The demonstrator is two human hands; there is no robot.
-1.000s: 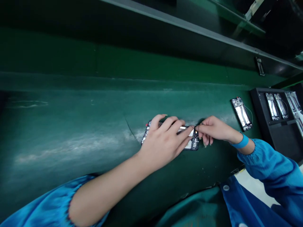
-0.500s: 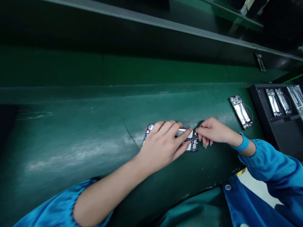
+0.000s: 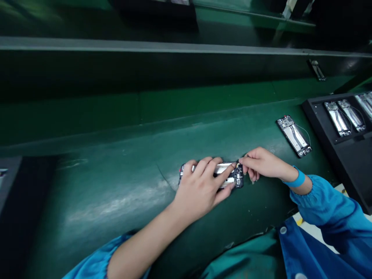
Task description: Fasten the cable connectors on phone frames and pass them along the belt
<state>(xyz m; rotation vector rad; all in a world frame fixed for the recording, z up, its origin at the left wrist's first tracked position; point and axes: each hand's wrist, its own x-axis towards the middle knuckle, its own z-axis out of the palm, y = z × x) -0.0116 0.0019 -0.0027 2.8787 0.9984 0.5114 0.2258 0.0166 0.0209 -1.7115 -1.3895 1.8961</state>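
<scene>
the opened phone (image 3: 238,179) lies on the green bench (image 3: 116,182), under your left hand (image 3: 199,184), which grasps it across its long edges. your right hand (image 3: 260,163) is pinched closed at one end — what, if anything, it grips, i can't tell. the phone's frame is likely light, stiff and a bit slick, its exposed board fragile — best hold the outer rims, off the small parts.

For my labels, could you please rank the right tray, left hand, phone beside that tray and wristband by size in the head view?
Largest to smallest:
Right tray
Left hand
Phone beside tray
Wristband
</scene>
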